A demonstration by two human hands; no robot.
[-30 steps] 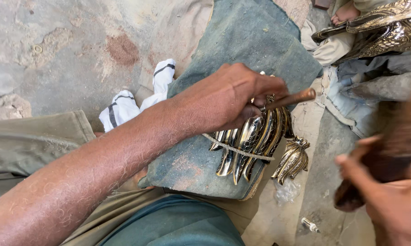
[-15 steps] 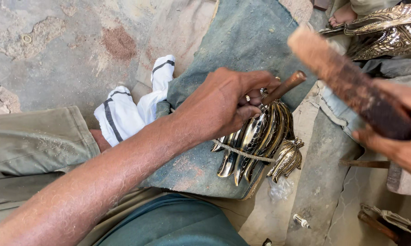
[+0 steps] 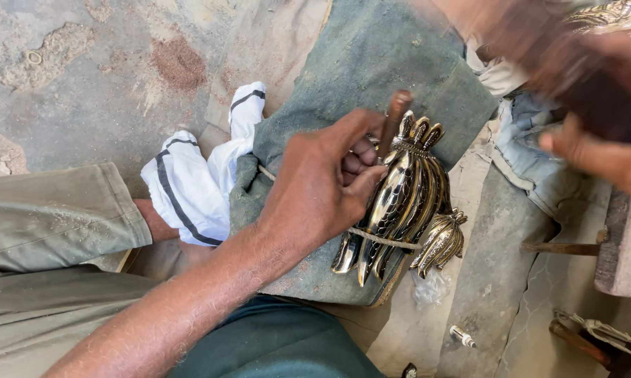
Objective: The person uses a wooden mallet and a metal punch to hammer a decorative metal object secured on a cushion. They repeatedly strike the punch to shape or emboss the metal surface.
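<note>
**Brass piece pinned under left hand, right hand blurred**

Brass, polished, with dark engraved bands: a ribbed ornament (image 3: 406, 203) lies on a grey-green cloth pad (image 3: 371, 63) at frame centre. A thin string crosses its lower part.

The left hand (image 3: 322, 185) sits at 9 o'clock of the ornament, fingers curled closed around a slim brown rod (image 3: 394, 119) that stands at the piece's 12 o'clock end; the thumb presses the brass edge.

At 4 o'clock of the ornament, touching it, a smaller brass piece (image 3: 441, 241).

At 9 o'clock of the pad, a white cloth with dark stripes (image 3: 189, 185) on the stone floor (image 3: 70, 63).

At 2 o'clock, the right hand (image 3: 595, 140) is motion-blurred; it seems wrapped around something dark, but I cannot tell the grip.
</note>
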